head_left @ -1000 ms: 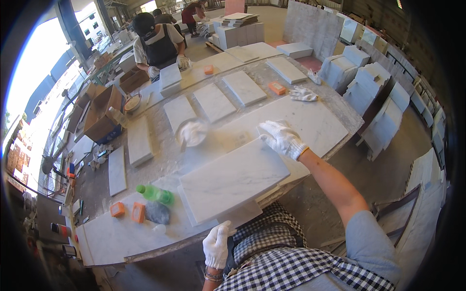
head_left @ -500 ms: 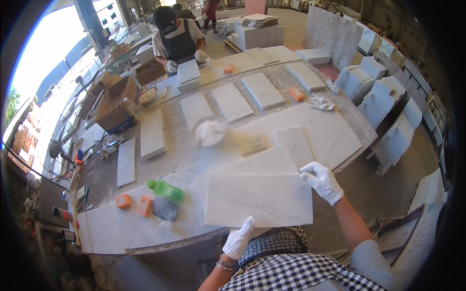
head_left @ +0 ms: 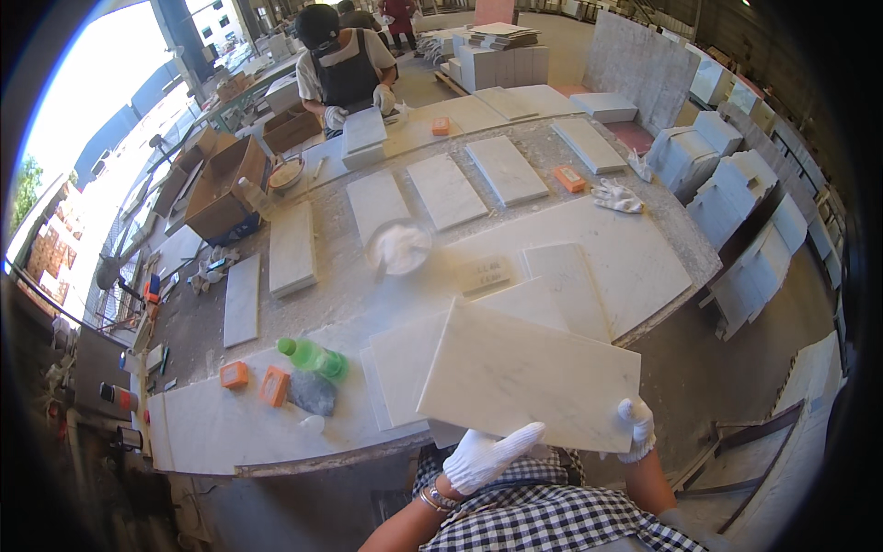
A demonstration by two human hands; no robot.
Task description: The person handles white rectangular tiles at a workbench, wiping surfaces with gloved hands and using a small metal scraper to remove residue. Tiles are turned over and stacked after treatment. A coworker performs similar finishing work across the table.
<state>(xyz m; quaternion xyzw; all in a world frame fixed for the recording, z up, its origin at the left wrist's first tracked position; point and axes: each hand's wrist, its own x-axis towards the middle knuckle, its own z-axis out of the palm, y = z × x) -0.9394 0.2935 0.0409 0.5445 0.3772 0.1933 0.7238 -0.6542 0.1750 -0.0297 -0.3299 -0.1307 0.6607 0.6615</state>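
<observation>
A white marble tile (head_left: 533, 377) with faint grey veins is held tilted above the near edge of the worktable. My left hand (head_left: 492, 457), in a white knitted glove, grips its lower edge, with the thumb lying along the front. My right hand (head_left: 636, 431), gloved alike, grips the lower right corner; part of its fingers is hidden behind the tile. Beneath it, more marble slabs (head_left: 403, 386) lie on the table, partly covered. Beyond them stands a bowl of white powder (head_left: 401, 248), beside a small tile piece (head_left: 486, 274) with marks on it.
A green bottle (head_left: 317, 357) lies near orange boxes (head_left: 274, 385) and a grey pad (head_left: 313, 394) on the left. Several marble tiles (head_left: 446, 190) lie across the worktable (head_left: 202, 432). A co-worker (head_left: 345, 74) handles tiles at the far side. Cardboard box (head_left: 225, 193) stands far left.
The tile has turned and tilted, moving slightly right. My right hand has gone from its upper right corner down to the lower right corner; my left hand has shifted right along the lower edge.
</observation>
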